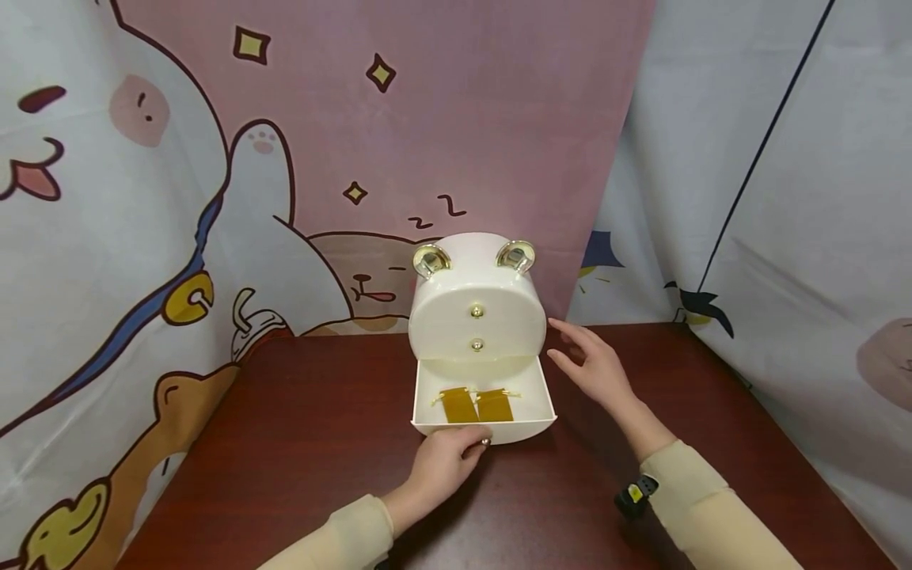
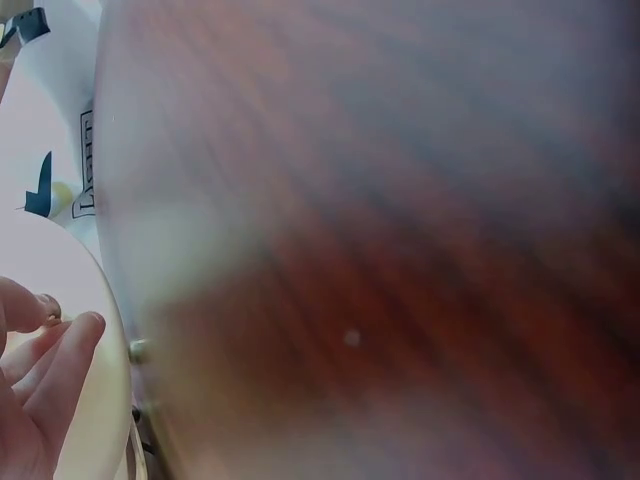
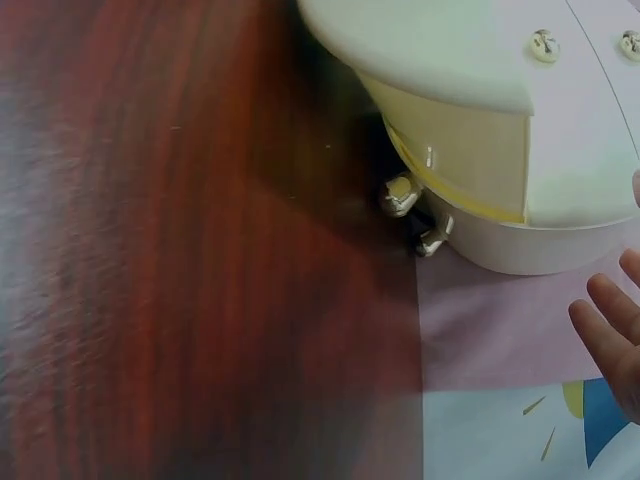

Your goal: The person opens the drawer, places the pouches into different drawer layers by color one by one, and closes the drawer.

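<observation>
A cream storage box [image 1: 476, 261] with gold ear-shaped trims stands on the table, its lowest drawer [image 1: 423, 408] pulled out. Two mustard drawstring pouches lie side by side inside: a left pouch [image 1: 459, 405] and a right pouch [image 1: 495, 406]. My left hand [image 1: 442, 463] is at the drawer's front, thumb and finger pinching its small gold knob [image 2: 52, 318]. Beside the box's right side, my right hand [image 1: 594, 368] is held with fingers extended, gripping nothing. In the right wrist view, fingers of that hand [image 3: 615, 330] show apart from the box.
The box's upper drawers carry gold knobs, an upper knob [image 1: 476, 311] and a lower knob [image 1: 477, 345]. Gold feet [image 3: 402, 194] show under the box. The dark red-brown wooden table [image 1: 313, 427] meets a cartoon-printed cloth [image 1: 499, 119] behind it and at both sides.
</observation>
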{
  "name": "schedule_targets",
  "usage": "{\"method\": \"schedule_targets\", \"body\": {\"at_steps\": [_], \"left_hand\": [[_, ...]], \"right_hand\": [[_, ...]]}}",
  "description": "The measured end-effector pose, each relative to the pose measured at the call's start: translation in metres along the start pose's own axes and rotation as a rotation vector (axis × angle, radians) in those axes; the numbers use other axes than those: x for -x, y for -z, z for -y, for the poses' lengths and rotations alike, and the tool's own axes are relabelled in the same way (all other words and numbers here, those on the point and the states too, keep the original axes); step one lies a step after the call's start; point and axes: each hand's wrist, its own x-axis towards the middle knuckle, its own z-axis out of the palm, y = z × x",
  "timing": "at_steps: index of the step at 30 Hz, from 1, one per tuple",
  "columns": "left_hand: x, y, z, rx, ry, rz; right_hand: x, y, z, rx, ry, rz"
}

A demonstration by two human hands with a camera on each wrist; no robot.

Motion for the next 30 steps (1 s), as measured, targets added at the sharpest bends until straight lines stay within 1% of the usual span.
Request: {"method": "schedule_targets", "body": {"at_steps": [9,13,17,21,24,30], "left_hand": [[-0.005,-0.001,0.001,0.018,0.014,0.045],[-0.009,-0.001,0.004,0.027,0.018,0.033],[-0.014,-0.002,0.009,0.047,0.028,0.017],[-0.021,-0.004,0.015,0.049,0.042,0.031],[-0.028,-0.007,0.020,0.040,0.064,0.038],[-0.042,-0.016,0.034,0.038,0.105,0.027]], "right_hand": [[-0.019,-0.005,-0.003,-0.053,-0.024,-0.021],[-0.022,-0.008,-0.004,-0.079,-0.023,0.001],[-0.022,-0.010,-0.004,-0.085,-0.020,0.005],[-0.021,-0.010,-0.002,-0.099,-0.017,-0.010],[-0.021,-0.010,-0.001,-0.114,-0.019,-0.019],[-0.021,-0.011,-0.001,-0.134,-0.040,-0.024]]}}
